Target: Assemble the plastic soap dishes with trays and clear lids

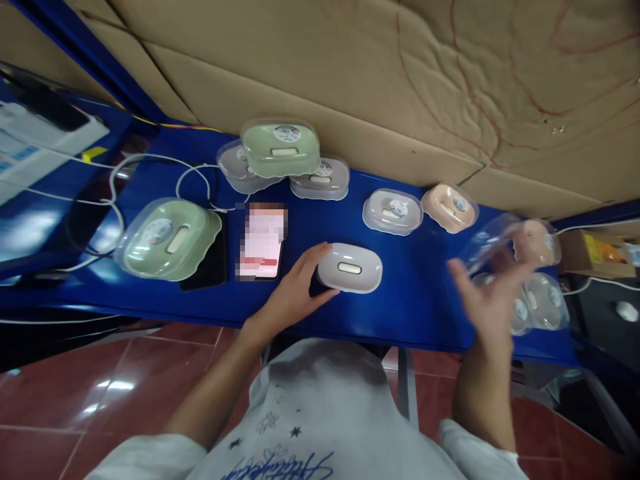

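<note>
My left hand [305,280] grips the left end of a light grey soap dish [367,275], thumb at its near side and fingers at its far side. The dish rests on the blue table with no clear cover, and a pale oval piece sits in its middle. Out to the right, my right hand [493,293] is raised and smeared by motion, with a clear plastic lid [480,243] in its fingers. Beneath and beyond that hand are clear covers [545,300] with round stickers and a peach covered dish [539,241].
A phone [260,247] with a lit screen lies left of my left hand. Green covered dishes [173,240] and grey covered dishes [393,212] stand along the table [400,313]. White cables [145,158] curl at the left. A cardboard wall [350,80] rises behind.
</note>
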